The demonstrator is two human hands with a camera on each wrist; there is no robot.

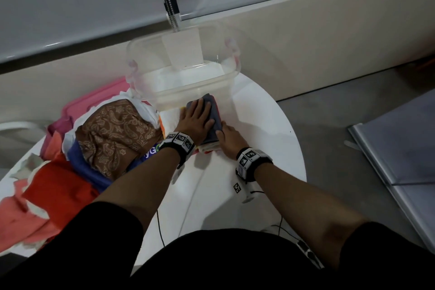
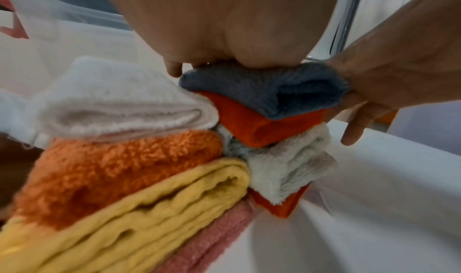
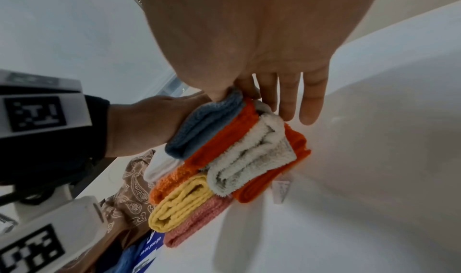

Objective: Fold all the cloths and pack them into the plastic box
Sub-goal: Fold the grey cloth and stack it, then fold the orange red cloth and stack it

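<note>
Two side-by-side stacks of folded cloths lie on the white table [image 1: 259,113], just in front of the clear plastic box [image 1: 153,82]. A grey cloth [image 2: 262,91] tops the right stack, over orange and off-white ones [image 3: 249,159]. White, orange, yellow [image 2: 149,208] and pink cloths form the left stack. My left hand [image 1: 197,117] lies flat on the grey cloth and presses it down. My right hand [image 1: 229,140] is at the stack's right side. Its thumb sits on the grey cloth's edge with the index finger tucked under, and the other fingers [image 3: 309,103] run straight alongside.
A heap of unfolded cloths fills the table's left side: a brown paisley one [image 1: 115,134], a blue one [image 1: 80,162], red and pink ones [image 1: 54,190]. A pink lid [image 1: 94,99] lies behind them. A wall stands close behind the box. Grey floor lies to the right.
</note>
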